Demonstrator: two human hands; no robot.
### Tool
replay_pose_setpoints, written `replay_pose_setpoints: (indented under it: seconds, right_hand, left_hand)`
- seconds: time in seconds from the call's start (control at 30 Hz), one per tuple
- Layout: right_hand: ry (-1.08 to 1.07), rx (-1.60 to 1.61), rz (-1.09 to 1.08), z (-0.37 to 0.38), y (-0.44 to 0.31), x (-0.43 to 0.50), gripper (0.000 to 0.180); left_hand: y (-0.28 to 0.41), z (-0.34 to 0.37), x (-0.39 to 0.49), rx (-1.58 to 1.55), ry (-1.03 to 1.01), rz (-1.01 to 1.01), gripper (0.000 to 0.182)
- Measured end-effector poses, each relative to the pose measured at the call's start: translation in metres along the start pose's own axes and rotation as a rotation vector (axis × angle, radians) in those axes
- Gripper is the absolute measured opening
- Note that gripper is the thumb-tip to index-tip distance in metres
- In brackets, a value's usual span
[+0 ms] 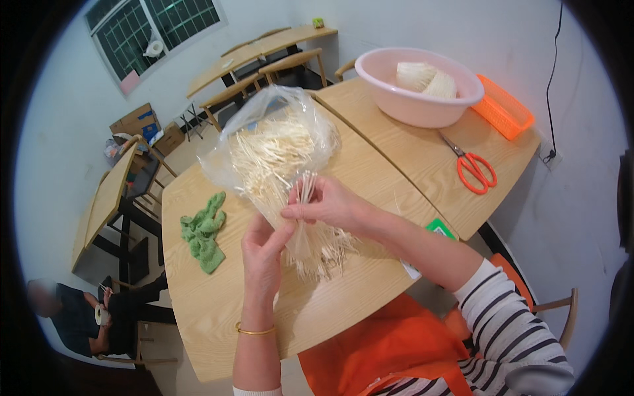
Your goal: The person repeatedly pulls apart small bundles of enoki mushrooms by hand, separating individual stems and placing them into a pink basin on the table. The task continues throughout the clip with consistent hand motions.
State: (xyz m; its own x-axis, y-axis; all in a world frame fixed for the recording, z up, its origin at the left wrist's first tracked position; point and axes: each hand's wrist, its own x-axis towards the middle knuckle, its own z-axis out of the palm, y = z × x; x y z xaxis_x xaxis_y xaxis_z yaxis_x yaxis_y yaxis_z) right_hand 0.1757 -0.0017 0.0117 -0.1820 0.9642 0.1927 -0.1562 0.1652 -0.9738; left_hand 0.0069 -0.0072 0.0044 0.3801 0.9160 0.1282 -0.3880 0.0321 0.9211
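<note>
My right hand (329, 203) pinches a small bunch of enoki mushrooms (308, 183), its pale caps upright above the fingers. Lower down, my left hand (265, 247) has its thumb against the stems, which hang between both hands; its other fingers are partly hidden. Under the hands a loose pile of enoki (317, 257) lies on the wooden table (322, 317). Just beyond, a clear plastic bag (327, 131) lies open, with many loose enoki stems (272, 148) inside.
A crumpled green cloth (204, 232) lies at left. On the adjoining table are a pink basin (416, 111) with enoki clumps (426, 79), an orange plastic basket (505, 111) and red-handled scissors (475, 171). A green card (440, 228) lies by my right forearm. A seated person (74, 317) holds a bowl.
</note>
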Motion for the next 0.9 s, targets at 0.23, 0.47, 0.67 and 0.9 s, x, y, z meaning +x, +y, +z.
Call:
replay_pose_setpoints:
  seconds: [0.23,0.47,0.67,0.9]
  right_hand:
    - [-0.064,0.114,0.013,-0.005,0.004,0.001,0.012]
    - [-0.016,0.097,0.006,-0.002,0.006,0.001,0.010]
    - [-0.037,0.099,0.004,-0.003,0.005,0.001,0.009]
    - [-0.142,0.549,0.045,-0.008,-0.010,-0.002,0.004]
  left_hand:
    - [0.001,-0.002,0.000,-0.039,0.049,-0.042,0.046]
    - [0.002,-0.004,0.001,-0.102,0.067,-0.083,0.044]
    - [0.000,-0.006,0.002,-0.091,0.066,-0.064,0.046]
    - [-0.004,-0.018,0.005,-0.217,0.180,-0.079,0.043]
